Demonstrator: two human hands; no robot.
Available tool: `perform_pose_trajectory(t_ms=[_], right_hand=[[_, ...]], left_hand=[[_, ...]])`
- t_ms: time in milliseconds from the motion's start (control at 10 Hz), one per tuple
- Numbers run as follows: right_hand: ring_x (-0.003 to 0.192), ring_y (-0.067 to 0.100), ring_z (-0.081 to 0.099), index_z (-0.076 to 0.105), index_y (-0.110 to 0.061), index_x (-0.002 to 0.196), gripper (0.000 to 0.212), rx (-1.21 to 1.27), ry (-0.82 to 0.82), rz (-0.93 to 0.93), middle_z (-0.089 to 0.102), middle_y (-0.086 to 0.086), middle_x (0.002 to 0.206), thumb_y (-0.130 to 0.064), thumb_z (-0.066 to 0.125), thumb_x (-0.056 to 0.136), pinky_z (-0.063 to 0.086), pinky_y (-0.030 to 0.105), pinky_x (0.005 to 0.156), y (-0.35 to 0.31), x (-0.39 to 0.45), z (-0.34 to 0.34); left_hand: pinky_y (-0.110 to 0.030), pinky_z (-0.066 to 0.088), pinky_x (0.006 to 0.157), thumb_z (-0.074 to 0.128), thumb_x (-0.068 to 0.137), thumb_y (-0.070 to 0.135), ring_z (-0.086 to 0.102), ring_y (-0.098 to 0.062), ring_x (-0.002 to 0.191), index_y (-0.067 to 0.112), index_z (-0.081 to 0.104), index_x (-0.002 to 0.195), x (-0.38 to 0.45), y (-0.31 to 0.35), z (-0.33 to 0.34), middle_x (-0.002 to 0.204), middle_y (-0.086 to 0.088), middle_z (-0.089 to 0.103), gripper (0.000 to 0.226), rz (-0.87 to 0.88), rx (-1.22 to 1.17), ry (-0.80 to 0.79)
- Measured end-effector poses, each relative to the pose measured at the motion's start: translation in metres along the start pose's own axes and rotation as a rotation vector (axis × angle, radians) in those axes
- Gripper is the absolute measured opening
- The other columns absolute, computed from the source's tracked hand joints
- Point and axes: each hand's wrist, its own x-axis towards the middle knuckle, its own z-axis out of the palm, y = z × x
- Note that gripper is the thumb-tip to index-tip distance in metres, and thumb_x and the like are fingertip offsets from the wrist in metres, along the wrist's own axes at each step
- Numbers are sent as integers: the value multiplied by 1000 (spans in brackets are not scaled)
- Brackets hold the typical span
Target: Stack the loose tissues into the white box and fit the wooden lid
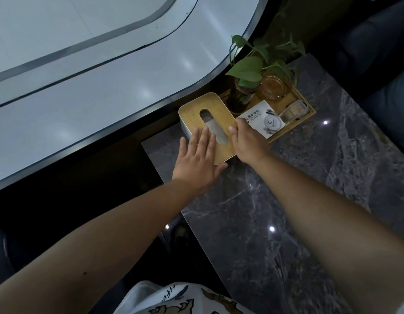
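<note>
The wooden lid (197, 107) with its oval slot lies on top of the white box (182, 125) at the far left corner of the dark marble table (264, 211). Pale tissue (215, 130) shows through the slot. My left hand (197, 159) rests flat on the lid's near left part, fingers spread, thumb under the near edge. My right hand (247, 143) grips the lid's right edge, thumb on top, fingers wrapped down the side.
A wooden tray (294, 125) stands just right of the box, holding a potted green plant (246, 71), an amber glass dish (272, 87), a clear toothpick holder (295, 109) and white cards (262, 121). A glass railing runs along the left beyond the table edge.
</note>
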Motion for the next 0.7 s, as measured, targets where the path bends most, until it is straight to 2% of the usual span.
perform_pose_trajectory(t_ms=[200,400,500,600,700], right_hand=[[106,37,56,35,-14,133,44,-10,-9,27,58,15,124,-43,23,101,34,37,71,-1,0,1],[97,37,59,39,-15,126,41,-51,21,40,61,15,111,-43,23,101,39,39,69,-5,-2,0],[101,38,60,39,-16,132,47,-92,33,57,62,16,112,-45,23,100,44,42,72,-9,-7,-3],[109,38,56,46,-15,131,49,-50,98,64,60,17,118,-47,26,99,46,45,82,-9,-10,-14],[113,35,53,54,-12,125,44,-9,190,-28,59,16,122,-41,33,99,44,43,89,-5,-26,-28]], left_hand=[[-53,3,120,8,94,66,-15,-30,148,10,-2,153,1,0,0,162,-13,-8,82,5,10,-11],[-53,7,120,13,94,66,-14,-31,148,10,-3,153,1,1,-6,162,-13,-7,83,12,33,-45],[-53,7,120,22,94,66,-11,-31,149,11,0,154,0,-2,-16,163,-13,-5,84,40,40,-67],[-50,3,120,28,93,64,-7,-29,149,12,3,154,1,-13,-29,163,-11,-2,83,75,4,-66],[-51,3,121,24,92,66,-8,-29,149,11,5,154,-3,-20,-42,163,-12,-2,85,142,44,1]])
